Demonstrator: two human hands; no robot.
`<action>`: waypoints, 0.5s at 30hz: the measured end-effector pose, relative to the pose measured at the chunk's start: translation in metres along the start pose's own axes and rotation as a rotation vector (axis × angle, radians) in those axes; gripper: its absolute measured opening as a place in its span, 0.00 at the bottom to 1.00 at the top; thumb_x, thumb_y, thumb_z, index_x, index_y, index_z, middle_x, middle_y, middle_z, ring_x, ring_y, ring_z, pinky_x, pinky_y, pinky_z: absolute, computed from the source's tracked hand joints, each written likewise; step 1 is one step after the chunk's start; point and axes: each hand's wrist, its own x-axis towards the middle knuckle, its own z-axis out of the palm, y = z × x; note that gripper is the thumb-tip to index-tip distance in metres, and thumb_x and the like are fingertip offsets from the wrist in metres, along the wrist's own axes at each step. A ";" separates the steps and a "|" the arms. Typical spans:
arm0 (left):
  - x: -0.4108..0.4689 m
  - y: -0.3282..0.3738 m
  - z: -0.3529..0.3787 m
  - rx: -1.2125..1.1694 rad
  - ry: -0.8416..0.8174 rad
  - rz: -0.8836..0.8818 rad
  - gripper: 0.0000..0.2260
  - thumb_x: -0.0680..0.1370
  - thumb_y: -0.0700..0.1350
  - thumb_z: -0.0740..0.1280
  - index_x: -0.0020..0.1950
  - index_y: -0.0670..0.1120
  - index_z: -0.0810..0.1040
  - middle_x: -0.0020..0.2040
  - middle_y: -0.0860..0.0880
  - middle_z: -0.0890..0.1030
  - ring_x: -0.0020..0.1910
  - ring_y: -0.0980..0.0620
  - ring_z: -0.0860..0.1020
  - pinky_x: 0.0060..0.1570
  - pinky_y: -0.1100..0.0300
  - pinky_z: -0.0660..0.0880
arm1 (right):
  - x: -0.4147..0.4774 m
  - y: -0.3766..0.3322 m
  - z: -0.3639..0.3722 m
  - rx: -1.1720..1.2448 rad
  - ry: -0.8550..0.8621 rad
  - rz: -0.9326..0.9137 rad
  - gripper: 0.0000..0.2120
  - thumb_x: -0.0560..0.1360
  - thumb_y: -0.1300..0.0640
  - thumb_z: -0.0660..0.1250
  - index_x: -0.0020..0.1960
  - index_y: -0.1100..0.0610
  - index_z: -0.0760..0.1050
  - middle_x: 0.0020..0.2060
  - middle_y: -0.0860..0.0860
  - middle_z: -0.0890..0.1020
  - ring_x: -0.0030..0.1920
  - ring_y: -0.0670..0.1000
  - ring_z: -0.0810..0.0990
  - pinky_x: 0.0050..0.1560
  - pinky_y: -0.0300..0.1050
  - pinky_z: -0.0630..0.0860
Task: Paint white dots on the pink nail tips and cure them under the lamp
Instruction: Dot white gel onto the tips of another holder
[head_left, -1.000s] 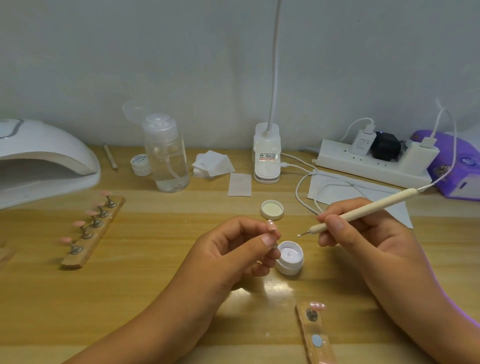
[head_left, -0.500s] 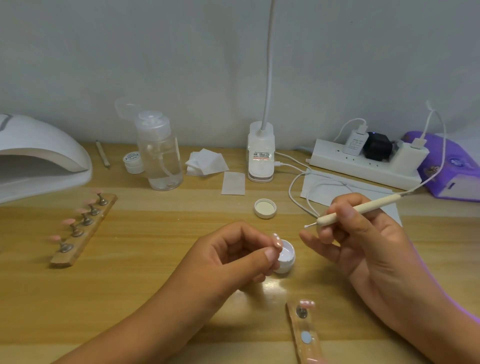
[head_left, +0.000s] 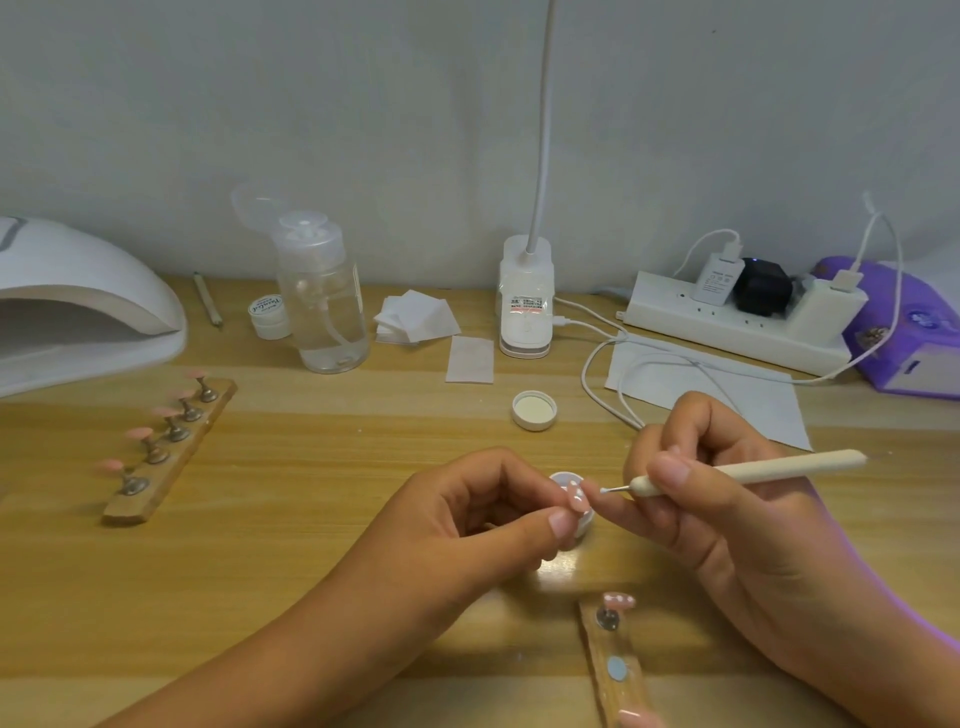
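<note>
My left hand (head_left: 483, 514) pinches a pink nail tip (head_left: 576, 498) between thumb and fingers; it carries white dots. My right hand (head_left: 727, 493) grips a cream dotting pen (head_left: 753, 470), and the pen's white-tipped metal point sits just right of the nail tip. Behind the nail tip stands a small open white paint jar (head_left: 579, 519), mostly hidden by my left fingers. A wooden holder strip (head_left: 171, 452) at the left carries several pink tips on metal stands. A second strip (head_left: 618, 665) lies near the front edge with a dotted pink tip (head_left: 618, 601). The white curing lamp (head_left: 78, 301) sits far left.
The jar's lid (head_left: 534, 410) lies upturned behind my hands. A clear pump bottle (head_left: 322, 301), a small white pot (head_left: 267, 317), white wipes (head_left: 415, 317), a desk lamp base (head_left: 525, 301), a power strip (head_left: 737, 317) with cables, a paper sheet (head_left: 727, 395) and a purple tissue pack (head_left: 914, 332) line the back.
My right hand has dropped and moved left, bringing the pen point close to the nail tip. My left hand has turned the nail tip up, so its dotted face shows.
</note>
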 end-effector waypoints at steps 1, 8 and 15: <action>0.000 0.000 0.000 0.002 -0.002 0.000 0.04 0.67 0.50 0.72 0.41 0.53 0.83 0.37 0.52 0.83 0.38 0.58 0.78 0.40 0.68 0.73 | 0.000 0.000 0.000 -0.008 -0.003 0.002 0.06 0.66 0.62 0.71 0.34 0.56 0.74 0.30 0.53 0.76 0.33 0.47 0.81 0.46 0.47 0.81; 0.000 0.001 0.000 0.024 -0.003 -0.015 0.04 0.67 0.51 0.72 0.40 0.54 0.83 0.38 0.52 0.83 0.37 0.59 0.78 0.40 0.68 0.74 | -0.001 0.000 0.002 -0.042 -0.015 0.010 0.08 0.64 0.61 0.73 0.33 0.55 0.74 0.30 0.52 0.76 0.32 0.46 0.80 0.42 0.43 0.81; -0.001 0.004 0.002 0.031 0.019 -0.029 0.02 0.68 0.47 0.73 0.40 0.53 0.83 0.37 0.52 0.83 0.38 0.59 0.79 0.39 0.69 0.73 | -0.001 0.000 0.003 -0.036 -0.032 0.011 0.06 0.65 0.61 0.70 0.33 0.55 0.74 0.30 0.51 0.76 0.33 0.47 0.81 0.44 0.44 0.81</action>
